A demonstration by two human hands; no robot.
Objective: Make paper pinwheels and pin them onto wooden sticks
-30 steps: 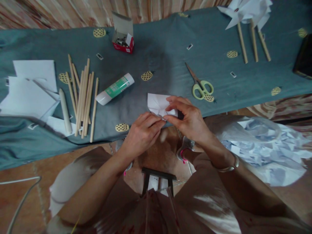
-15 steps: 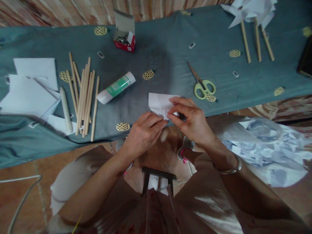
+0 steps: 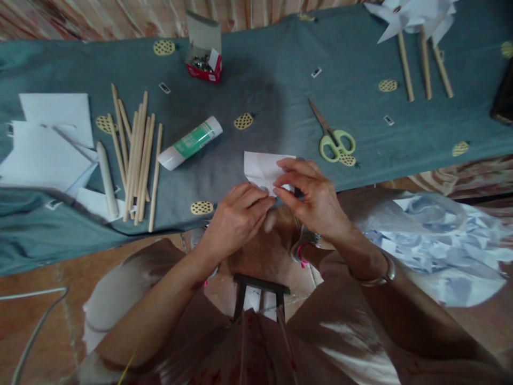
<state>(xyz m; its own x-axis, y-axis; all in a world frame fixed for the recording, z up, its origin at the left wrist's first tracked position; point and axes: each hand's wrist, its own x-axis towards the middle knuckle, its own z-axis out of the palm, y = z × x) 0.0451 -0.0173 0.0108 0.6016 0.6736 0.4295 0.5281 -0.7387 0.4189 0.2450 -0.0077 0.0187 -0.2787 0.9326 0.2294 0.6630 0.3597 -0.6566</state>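
Observation:
A folded white paper piece [image 3: 261, 168] lies at the near edge of the grey-green cloth [image 3: 280, 96]. My left hand [image 3: 234, 219] pinches its near edge with fingers pressed together. My right hand [image 3: 312, 195] curls over the paper's right side, thumb and fingers closed on it. Both hands meet at the paper's lower corner, which they partly hide.
A glue stick [image 3: 190, 143] lies left of the paper, beside a bundle of wooden sticks [image 3: 136, 158] and white sheets [image 3: 48, 144]. Green-handled scissors [image 3: 334, 140] lie to the right. A red box of pins [image 3: 203, 61] stands at the back. Paper pinwheels [image 3: 417, 27] lie far right; a bag of scraps [image 3: 436, 246] sits below.
My right hand's fingers shifted slightly over the paper's right side; the paper and my left hand stay nearly where they were.

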